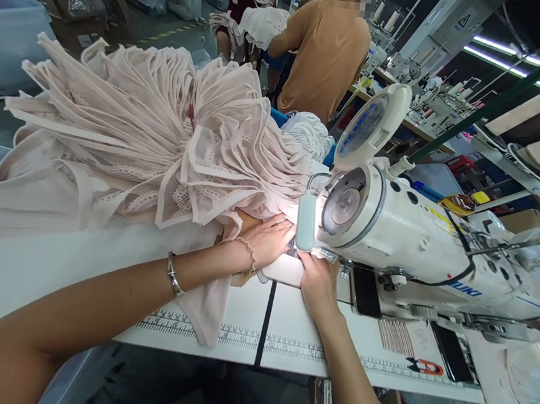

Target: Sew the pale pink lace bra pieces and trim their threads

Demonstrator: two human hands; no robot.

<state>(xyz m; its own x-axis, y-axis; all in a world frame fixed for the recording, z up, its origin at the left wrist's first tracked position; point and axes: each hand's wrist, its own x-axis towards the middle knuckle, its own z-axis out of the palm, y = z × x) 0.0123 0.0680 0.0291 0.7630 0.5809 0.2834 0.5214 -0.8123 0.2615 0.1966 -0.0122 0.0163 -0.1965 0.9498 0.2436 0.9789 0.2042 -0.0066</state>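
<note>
A white sewing machine (392, 231) stands at the right, its needle area lit by a small lamp (306, 222). My left hand (268, 243) lies with fingers stretched flat over pale pink fabric, just left of the lamp. From that hand a pale fabric piece (208, 308) hangs down over the table's front. My right hand (320, 284) reaches under the machine head, close to the presser foot. The lamp and machine head hide most of its fingers, so its hold is unclear. Behind my left hand rises a large heap of pale pink, lace-trimmed garments (161, 133).
A printed ruler (241, 337) runs along the table's front edge. Orange-handled thread snips (426, 367) and a black phone (451, 353) lie at the right. Beyond the heap a person in a brown top (321, 53) sits facing away. Blue bins (7, 39) stand at left.
</note>
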